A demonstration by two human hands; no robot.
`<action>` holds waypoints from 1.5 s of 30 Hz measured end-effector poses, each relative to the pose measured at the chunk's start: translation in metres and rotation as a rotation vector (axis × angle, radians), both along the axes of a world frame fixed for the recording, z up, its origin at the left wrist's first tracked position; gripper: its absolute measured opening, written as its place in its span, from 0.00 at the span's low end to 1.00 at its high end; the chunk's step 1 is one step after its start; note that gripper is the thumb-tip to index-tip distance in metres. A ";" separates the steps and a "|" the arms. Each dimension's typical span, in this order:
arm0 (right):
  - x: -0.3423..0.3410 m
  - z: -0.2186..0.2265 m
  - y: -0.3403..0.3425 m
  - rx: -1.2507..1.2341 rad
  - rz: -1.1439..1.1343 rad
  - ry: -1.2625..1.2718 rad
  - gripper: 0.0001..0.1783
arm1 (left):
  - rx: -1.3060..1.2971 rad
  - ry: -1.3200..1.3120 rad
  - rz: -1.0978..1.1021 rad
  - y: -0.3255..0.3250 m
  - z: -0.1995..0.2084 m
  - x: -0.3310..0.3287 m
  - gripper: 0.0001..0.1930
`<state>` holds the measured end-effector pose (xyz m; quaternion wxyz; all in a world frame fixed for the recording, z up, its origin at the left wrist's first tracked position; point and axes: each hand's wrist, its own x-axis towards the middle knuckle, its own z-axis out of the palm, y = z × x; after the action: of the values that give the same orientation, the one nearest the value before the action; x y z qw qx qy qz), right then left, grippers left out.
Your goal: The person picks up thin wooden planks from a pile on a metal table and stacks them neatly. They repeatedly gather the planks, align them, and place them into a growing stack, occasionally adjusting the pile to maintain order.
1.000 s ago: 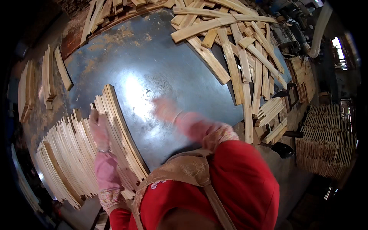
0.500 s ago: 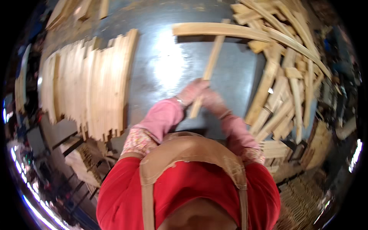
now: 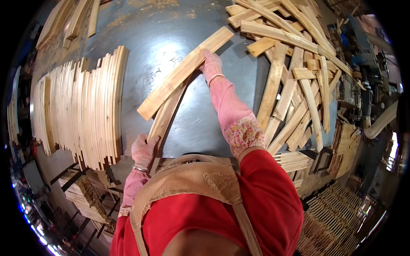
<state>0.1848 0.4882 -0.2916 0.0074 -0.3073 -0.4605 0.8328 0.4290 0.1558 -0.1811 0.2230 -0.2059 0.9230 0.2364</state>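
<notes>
My left hand (image 3: 144, 149), in a pink glove, is closed around the near end of a wooden strip (image 3: 168, 113). This strip runs away from me at a slant over the dark table. A wider wooden board (image 3: 185, 72) crosses over its far part, slanting from near left to far right. My right hand (image 3: 211, 66), also gloved in pink, reaches forward and grips that board by its right-hand edge, beyond its middle. The right thumb and fingertips are partly hidden by the board. The strip's far end is hidden beneath the board.
A row of wooden strips (image 3: 81, 111) lies side by side at the left of the metal table (image 3: 192, 136). On the right is a jumbled heap of boards (image 3: 294, 85). More boards (image 3: 77, 21) lie at the far left. Stacked wood (image 3: 333, 217) stands below the table at right.
My hands, together on one strip before, have parted. The left has moved nearer and leftward; the right has moved forward and now grips a board. The view has shifted somewhat.
</notes>
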 end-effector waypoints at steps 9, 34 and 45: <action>-0.001 0.041 -0.135 0.668 0.441 -0.038 0.25 | -0.386 0.565 -0.085 -0.104 -0.030 0.000 0.12; -0.041 0.105 -0.332 0.830 0.701 0.470 0.56 | -0.089 0.625 -0.112 -0.153 0.001 -0.058 0.21; -0.005 0.199 -0.391 1.146 1.452 0.835 0.29 | -0.488 0.313 -0.637 -0.298 0.111 -0.164 0.26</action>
<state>0.1799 0.0976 -0.0929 -0.1936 0.4122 -0.8267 0.3305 0.2650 -0.1420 -0.0702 0.0868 0.0811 0.9921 -0.0410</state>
